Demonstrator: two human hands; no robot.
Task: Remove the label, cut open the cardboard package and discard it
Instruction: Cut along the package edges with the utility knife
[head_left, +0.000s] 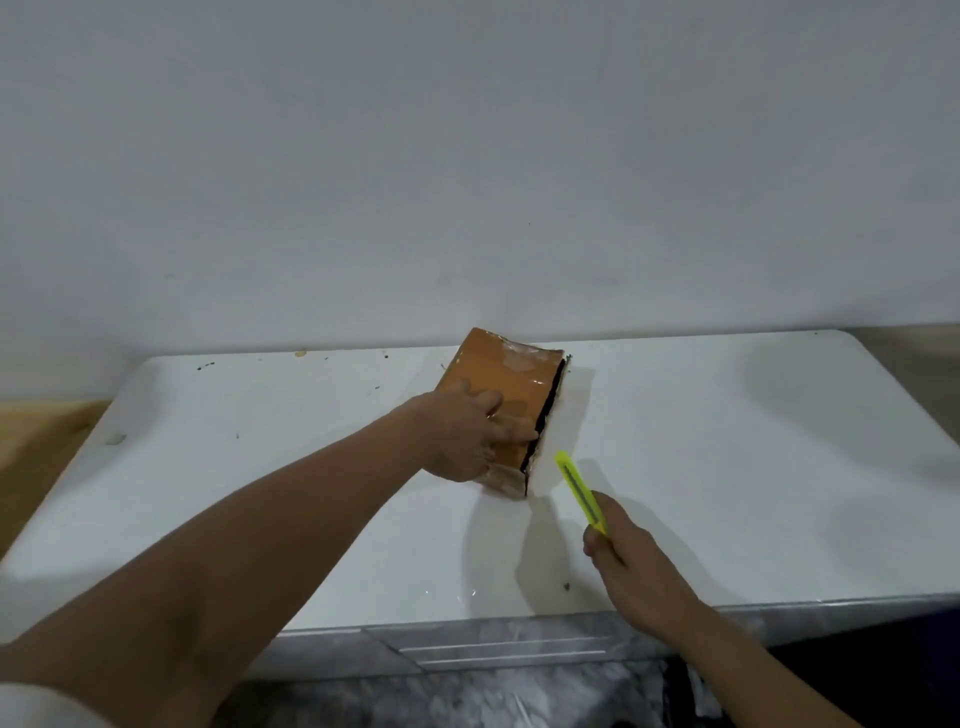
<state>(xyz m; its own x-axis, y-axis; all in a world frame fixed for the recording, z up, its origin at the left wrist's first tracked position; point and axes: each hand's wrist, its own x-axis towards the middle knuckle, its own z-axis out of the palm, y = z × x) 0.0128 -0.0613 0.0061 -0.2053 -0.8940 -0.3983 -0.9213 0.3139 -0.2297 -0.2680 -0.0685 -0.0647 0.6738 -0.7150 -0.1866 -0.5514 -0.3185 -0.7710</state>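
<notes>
Landmark: cardboard package, lying on white tabletop near the rear wall. Left of pkg, brown floor was seen past the table edge. Left hand was laid flat on pkg's top, fingers straight and spread, pressing, nothing gripped. A dark open slit was noted along pkg's right edge, white side beside it. Clear tape patches were seen at pkg's far end. Right of pkg, close but apart, a yellow utility knife was held in right hand, fingers curled round the handle, tip pointed toward pkg.

cutter rear: hidden in right hand | blade: too blurred
</notes>
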